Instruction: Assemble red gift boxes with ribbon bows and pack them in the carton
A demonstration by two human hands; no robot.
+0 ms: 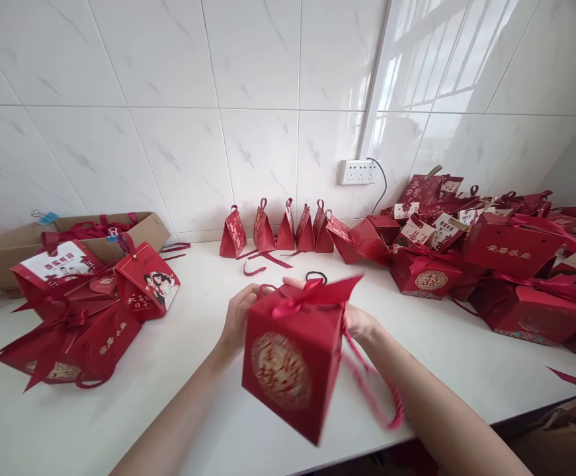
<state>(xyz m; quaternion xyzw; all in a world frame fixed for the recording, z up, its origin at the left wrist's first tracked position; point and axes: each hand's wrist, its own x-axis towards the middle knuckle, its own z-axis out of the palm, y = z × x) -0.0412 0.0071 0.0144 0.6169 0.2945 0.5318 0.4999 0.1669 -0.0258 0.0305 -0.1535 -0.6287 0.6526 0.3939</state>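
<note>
A red gift box (280,367) with a round gold emblem on its front is held up before me, tilted, above the white table. A red ribbon bow (312,297) sits on its top, and a twisted red cord handle (391,403) hangs down at its right side, blurred. My left hand (241,314) grips the box from the far left side. On the right, my right hand (360,324) holds it near the back edge. The box hides most of the fingers of both hands.
Several small triangular red boxes (285,235) stand along the wall, with ribbon scraps (270,259) before them. More gift boxes (119,330) stand at left near a cardboard box (149,231) of ribbon. Red boxes pile up (506,248) at right. A power strip (360,173) hangs on the wall.
</note>
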